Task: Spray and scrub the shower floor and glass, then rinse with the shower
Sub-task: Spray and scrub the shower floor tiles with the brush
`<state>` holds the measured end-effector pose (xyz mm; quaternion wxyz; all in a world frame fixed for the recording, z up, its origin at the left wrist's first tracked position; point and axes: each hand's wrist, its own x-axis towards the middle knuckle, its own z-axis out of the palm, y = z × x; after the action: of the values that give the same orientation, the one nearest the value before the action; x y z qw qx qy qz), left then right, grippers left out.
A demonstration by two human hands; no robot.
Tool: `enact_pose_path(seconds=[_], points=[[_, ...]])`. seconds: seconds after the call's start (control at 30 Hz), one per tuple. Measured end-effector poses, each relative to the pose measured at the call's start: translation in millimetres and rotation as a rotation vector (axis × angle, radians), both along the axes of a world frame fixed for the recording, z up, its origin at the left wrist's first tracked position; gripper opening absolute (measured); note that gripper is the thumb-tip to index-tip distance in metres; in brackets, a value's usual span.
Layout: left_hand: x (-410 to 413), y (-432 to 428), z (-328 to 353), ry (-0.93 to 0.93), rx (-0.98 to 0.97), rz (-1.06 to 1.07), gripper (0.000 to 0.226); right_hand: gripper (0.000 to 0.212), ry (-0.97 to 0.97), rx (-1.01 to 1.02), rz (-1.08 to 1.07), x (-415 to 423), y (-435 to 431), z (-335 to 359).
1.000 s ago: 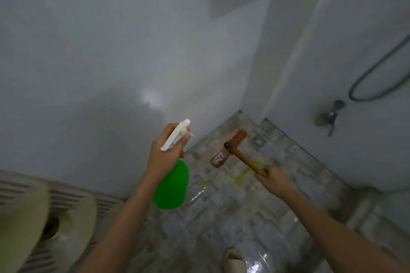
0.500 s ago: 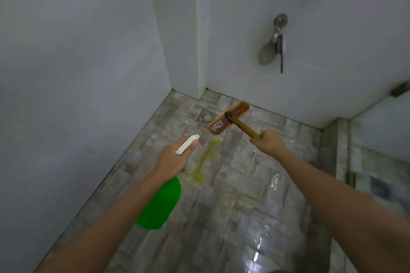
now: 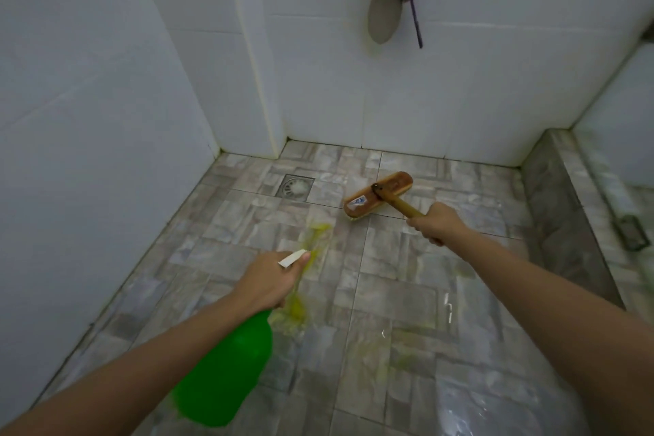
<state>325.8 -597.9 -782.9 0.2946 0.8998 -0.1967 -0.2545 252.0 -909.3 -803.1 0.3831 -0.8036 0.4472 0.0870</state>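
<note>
Head view of a shower stall during floor cleaning. The left hand (image 3: 267, 285) is clenched round the neck of a green spray bottle (image 3: 226, 370), its white nozzle (image 3: 293, 257) aimed down and away at the floor (image 3: 407, 294). The right hand (image 3: 437, 223) grasps the wooden handle of a scrub brush (image 3: 377, 196), whose head lies bristles-down on the far tiles, just right of the drain (image 3: 296, 186). Yellow-green cleaner (image 3: 315, 234) streaks the tiles between nozzle and brush, with fainter patches nearer the viewer.

The step in hand appears to be working the sprayed cleaner into the floor. Done well, the brush head stays flat, is drawn back through the yellow streak with firm overlapping strokes, and pushes the residue toward the drain; the bottle should be kept clear of the stroke.

The floor is grey, stone-patterned tile, wet and glossy at near right, hence probably slippery. White tiled walls (image 3: 106, 81) enclose the left and far sides; a shower head (image 3: 385, 9) hangs on the far wall. A low tiled kerb (image 3: 566, 188) bounds the right. No glass can be clearly made out here.
</note>
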Motion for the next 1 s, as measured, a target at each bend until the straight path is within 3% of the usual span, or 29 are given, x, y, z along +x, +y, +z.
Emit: enact_pose_path(seconds=[0.3,0.43,0.53,0.63,0.7,0.83,0.93,1.0], points=[[-16,6,-27,0.010,0.006,0.086,0.052,0.018,0.022,0.137,-0.027,-17,19,-34],[-28,15,-36,0.027,-0.053,0.198,0.063,0.019,0.040,0.109,0.028,-21,25,-32],[-34,26,-34,-0.017,0.029,0.103,0.060,0.020,0.046,0.112,0.044,-22,28,-32],[-39,37,-31,-0.191,0.109,-0.006,0.058,0.021,0.050,0.118,0.054,-24,29,-32],[-40,43,-30,-0.222,0.012,0.039,0.049,0.022,0.052,0.113,0.054,-25,31,-31],[-34,57,-40,0.042,-0.318,0.166,0.040,0.019,0.043,0.092,0.052,-23,38,-33],[-40,59,-44,0.048,-0.387,0.219,0.037,0.019,0.037,0.047,0.077,-20,47,-30],[-48,54,-38,0.036,-0.428,0.275,0.048,0.016,0.045,0.003,0.109,-20,56,-25]])
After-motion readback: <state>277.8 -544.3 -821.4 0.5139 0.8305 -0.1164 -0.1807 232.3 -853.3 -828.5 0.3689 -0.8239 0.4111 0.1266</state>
